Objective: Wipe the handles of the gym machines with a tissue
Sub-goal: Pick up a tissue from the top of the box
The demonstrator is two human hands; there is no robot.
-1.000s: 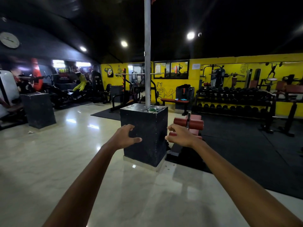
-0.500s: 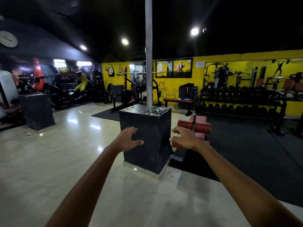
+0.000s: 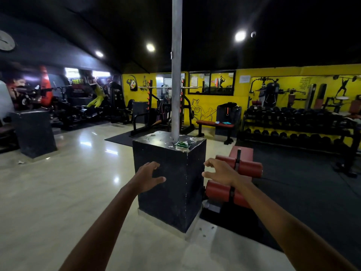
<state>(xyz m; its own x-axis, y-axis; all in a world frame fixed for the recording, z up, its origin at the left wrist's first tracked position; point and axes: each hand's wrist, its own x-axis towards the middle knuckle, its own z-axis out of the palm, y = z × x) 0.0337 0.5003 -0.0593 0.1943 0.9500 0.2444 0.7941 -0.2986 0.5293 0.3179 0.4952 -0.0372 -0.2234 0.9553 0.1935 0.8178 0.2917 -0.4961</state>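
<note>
A: Where is the tissue to be found?

B: A small green packet (image 3: 182, 144), taken to be the tissue pack (the print cannot be read), is seen lying flat on top of the black plinth (image 3: 170, 173), just beside the foot of the steel pole (image 3: 176, 65). Its long axis is laid roughly left to right across the view.

A: And the hands?

B: Both are held out in front of the plinth, below its top edge. The left hand (image 3: 148, 176) is spread, fingers loosely bent, nothing held. The right hand (image 3: 218, 173) is likewise empty, fingers relaxed and slightly curled. No tissue is gripped by either.

A: Which is nearer the packet?

B: The packet is placed up and forward of both, toward the right-hand corner of the top, so the right hand is judged slightly nearer. A reach upward over the edge would be called for.

A: Is anything contained anywhere?

B: The packet alone is counted as a container; its contents cannot be seen. Red roller pads (image 3: 246, 167) of a bench are seen just right of the plinth, and no handle is touched yet.
</note>
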